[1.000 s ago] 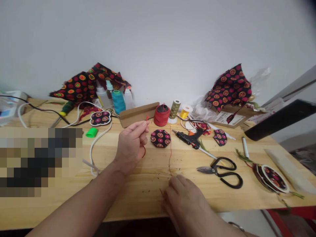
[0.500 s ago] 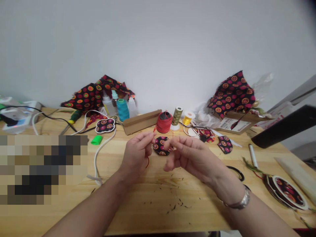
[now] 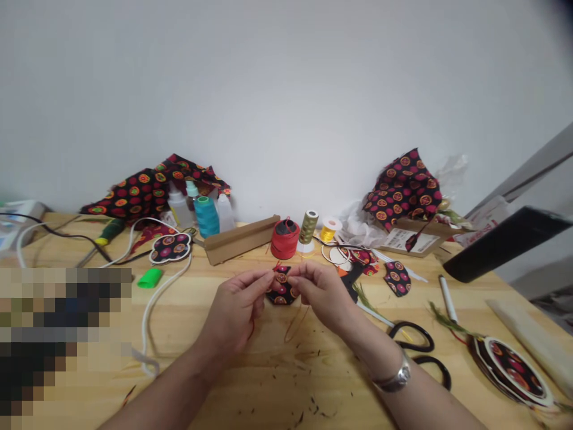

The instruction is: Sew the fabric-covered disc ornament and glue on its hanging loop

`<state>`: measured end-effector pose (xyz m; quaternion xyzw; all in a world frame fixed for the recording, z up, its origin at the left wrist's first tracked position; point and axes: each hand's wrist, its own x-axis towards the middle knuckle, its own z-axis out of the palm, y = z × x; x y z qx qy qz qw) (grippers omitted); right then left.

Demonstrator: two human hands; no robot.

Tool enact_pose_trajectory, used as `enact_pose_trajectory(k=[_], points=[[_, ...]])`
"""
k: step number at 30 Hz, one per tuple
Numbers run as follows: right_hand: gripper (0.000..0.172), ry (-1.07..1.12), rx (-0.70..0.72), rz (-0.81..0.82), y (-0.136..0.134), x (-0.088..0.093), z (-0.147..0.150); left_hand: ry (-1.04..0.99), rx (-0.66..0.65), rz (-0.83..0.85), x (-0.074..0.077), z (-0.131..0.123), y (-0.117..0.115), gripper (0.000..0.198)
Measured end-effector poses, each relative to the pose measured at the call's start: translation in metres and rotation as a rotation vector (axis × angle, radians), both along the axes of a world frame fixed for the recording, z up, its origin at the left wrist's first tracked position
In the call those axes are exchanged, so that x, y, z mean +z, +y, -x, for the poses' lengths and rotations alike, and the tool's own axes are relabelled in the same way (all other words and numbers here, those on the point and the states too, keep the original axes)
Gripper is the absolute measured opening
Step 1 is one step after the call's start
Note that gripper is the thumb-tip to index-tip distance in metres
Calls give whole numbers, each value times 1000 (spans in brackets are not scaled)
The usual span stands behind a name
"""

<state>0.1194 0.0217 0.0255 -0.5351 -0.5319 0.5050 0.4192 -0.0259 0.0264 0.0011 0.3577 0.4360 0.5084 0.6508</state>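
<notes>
We see the fingers of the left hand closed on a red cord, its end poking up, while those of the right hand are pinched together just beside, seemingly on a thin thread that loops below, though the contact is too small for us to be sure. Behind them, the patterned fabric piece lies on the tabletop, in front of the red spool

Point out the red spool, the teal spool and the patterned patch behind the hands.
Red spool (image 3: 285, 241), head view: middle of its side.
Teal spool (image 3: 208, 218), head view: its wound thread.
Patterned patch (image 3: 282, 297), head view: its lower part.
</notes>
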Motion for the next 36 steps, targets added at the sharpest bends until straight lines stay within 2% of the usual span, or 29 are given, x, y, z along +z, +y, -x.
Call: enact_pose_trajectory(k=[3, 9, 15, 21, 29, 36], points=[[8, -80, 12, -28, 0, 2, -3, 4, 33, -22, 3, 0, -1, 21], [13, -338, 85, -232, -4, 4, -13, 22, 32, 15, 9, 1, -5, 24], [18, -528, -16, -465, -6, -5, -18, 75, -36, -21, -1, 1, -4, 23], [16, -487, -15, -588, -11, -13, -19, 21, -133, 43, 1, -3, -6, 18], [18, -449, 73, -621, -15, -12, -19, 17, -185, 121, 0, -3, -4, 15], [15, -516, 21, -683, -14, -16, -20, 68, -215, 160, 0, -5, -5, 18]])
